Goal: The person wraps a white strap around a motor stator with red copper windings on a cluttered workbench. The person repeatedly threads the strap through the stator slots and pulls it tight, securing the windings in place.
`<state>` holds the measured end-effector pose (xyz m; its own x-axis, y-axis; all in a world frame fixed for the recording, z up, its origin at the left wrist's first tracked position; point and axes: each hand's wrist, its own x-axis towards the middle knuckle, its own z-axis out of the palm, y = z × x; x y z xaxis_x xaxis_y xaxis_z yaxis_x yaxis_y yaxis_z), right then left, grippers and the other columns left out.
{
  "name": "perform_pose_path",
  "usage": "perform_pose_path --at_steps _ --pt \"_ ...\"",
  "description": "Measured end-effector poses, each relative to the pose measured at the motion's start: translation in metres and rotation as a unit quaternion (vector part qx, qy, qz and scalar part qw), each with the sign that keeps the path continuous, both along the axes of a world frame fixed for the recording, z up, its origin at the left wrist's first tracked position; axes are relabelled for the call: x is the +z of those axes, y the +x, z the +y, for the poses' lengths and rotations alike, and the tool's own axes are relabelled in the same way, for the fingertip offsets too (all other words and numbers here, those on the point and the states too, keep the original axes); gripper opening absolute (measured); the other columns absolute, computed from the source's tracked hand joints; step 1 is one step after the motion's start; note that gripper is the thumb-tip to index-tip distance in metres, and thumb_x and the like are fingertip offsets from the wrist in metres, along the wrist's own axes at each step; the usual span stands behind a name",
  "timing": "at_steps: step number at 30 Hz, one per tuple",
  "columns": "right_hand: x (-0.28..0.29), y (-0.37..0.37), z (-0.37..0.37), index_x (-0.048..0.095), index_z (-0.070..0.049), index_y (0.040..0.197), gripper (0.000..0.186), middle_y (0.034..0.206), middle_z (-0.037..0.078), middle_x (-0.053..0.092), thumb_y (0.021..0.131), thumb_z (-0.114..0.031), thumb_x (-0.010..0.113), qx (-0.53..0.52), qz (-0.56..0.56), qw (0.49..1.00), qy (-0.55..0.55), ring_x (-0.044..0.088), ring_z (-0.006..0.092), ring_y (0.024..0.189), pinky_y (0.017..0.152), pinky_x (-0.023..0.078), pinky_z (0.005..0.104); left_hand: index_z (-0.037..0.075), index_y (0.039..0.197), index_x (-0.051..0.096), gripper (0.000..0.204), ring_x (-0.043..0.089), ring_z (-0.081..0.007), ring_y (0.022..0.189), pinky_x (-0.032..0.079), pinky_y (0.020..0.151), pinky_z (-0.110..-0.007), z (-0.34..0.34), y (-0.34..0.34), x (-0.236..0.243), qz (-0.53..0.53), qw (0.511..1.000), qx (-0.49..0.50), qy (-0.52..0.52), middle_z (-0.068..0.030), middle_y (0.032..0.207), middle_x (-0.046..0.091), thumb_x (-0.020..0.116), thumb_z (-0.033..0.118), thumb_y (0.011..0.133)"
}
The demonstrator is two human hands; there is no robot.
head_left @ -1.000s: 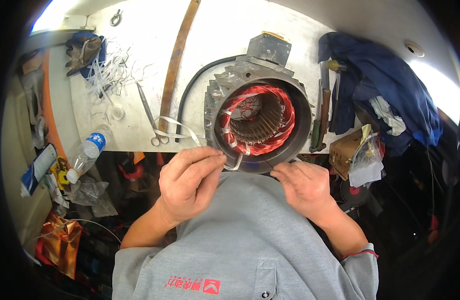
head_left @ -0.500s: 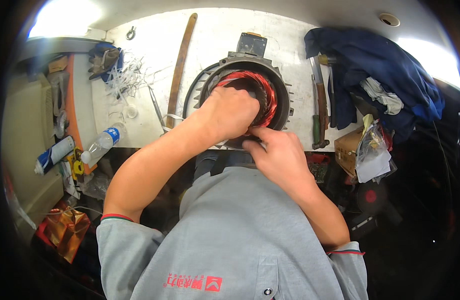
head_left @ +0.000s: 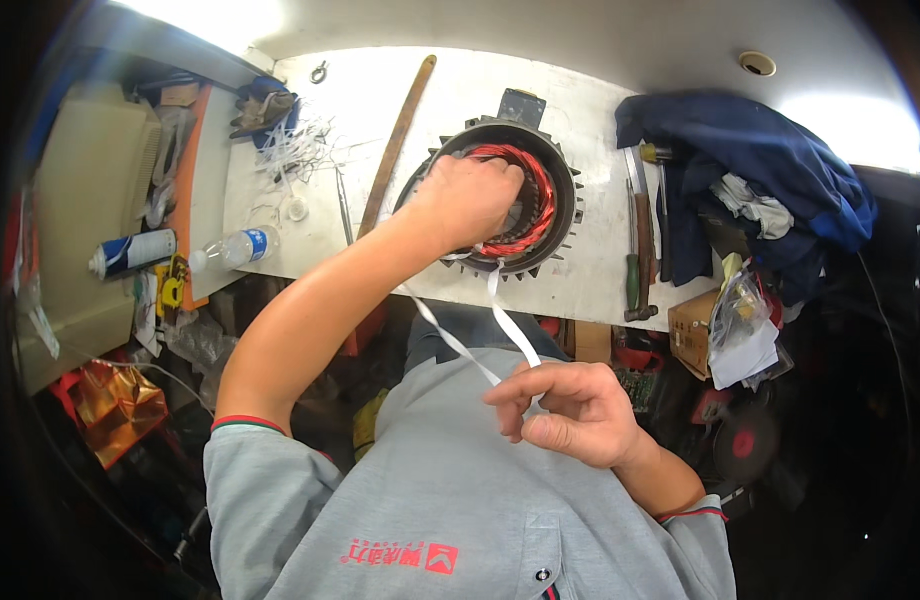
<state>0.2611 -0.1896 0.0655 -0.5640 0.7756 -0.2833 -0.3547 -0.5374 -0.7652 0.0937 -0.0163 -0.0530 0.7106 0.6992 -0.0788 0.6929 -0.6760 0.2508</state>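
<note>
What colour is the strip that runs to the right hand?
White; the strip shows best in the head view.

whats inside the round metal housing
Inside the metal housing is a ring of red wire windings; the left hand reaches into its opening. That hand covers the ring's left part and much of the opening, so anything beneath is hidden.

One left hand [head_left: 468,205], one right hand [head_left: 588,412].
At the left fingers [head_left: 501,178], one motor housing [head_left: 564,205], one red winding ring [head_left: 546,198]; at the right fingers [head_left: 553,378], two runs of white tape [head_left: 515,333]. Left of all fingers — one bottle [head_left: 234,248], one spray can [head_left: 135,252]; right of them, one wooden-handled hammer [head_left: 644,250], one green-handled screwdriver [head_left: 632,282].
</note>
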Motion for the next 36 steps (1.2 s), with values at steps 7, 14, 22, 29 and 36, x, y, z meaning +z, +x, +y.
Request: perform_pose_path --at_steps 7,14,22,29,36 --pt "-0.003 -0.005 -0.008 0.063 0.010 0.119 0.047 0.098 0.017 0.063 0.091 -0.027 0.070 -0.050 0.060 0.997 0.012 0.061 0.0241 0.092 0.083 0.050 0.0376 0.007 0.091 0.054 0.005 0.069 -0.0269 0.067 0.055 0.056 -0.039 -0.009 0.001 -0.007 -0.038 0.992 0.027 0.121 -0.0086 0.082 0.063 0.056 0.009 0.086" --pt "0.017 0.002 0.015 0.059 0.012 0.123 0.065 0.122 0.026 0.058 0.089 -0.044 0.062 -0.068 0.236 0.965 0.087 0.060 0.0344 0.108 0.097 0.045 0.0461 0.009 0.085 0.061 0.016 0.065 -0.0245 0.056 0.053 0.051 -0.035 0.076 -0.055 0.066 -0.185 0.860 0.246 0.407 -0.0060 0.078 0.067 0.063 0.022 0.093" --pt "0.083 0.006 0.117 0.030 -0.003 0.153 0.094 0.143 0.027 0.045 0.090 -0.071 0.050 -0.132 0.087 0.928 0.337 0.051 0.0357 0.129 0.112 0.037 0.0461 -0.004 0.105 0.060 0.014 0.061 -0.0117 0.082 0.050 0.077 -0.025 -0.018 -0.054 0.171 -0.652 0.744 0.102 0.106 -0.0143 0.106 0.066 0.064 0.001 0.093" --pt "0.084 -0.014 0.094 0.036 0.007 0.148 0.085 0.147 0.026 0.045 0.085 -0.037 0.073 -0.110 -0.387 0.683 0.609 0.040 0.0426 0.139 0.115 0.030 0.0499 0.000 0.110 0.058 0.027 0.066 -0.0320 0.096 0.053 0.082 -0.039 -0.072 0.010 0.151 -0.514 0.834 0.087 -0.181 -0.0168 0.108 0.065 0.066 0.006 0.084" --pt "0.039 -0.013 0.060 0.032 0.002 0.152 0.091 0.152 0.037 0.027 0.086 -0.051 0.067 -0.210 -0.527 0.572 0.593 0.027 0.0534 0.142 0.112 0.028 0.0610 -0.001 0.093 0.067 0.012 0.067 -0.0381 0.110 0.058 0.082 -0.040 -0.032 0.032 0.123 -0.485 0.833 0.187 0.190 -0.0189 0.112 0.068 0.069 0.010 0.090"
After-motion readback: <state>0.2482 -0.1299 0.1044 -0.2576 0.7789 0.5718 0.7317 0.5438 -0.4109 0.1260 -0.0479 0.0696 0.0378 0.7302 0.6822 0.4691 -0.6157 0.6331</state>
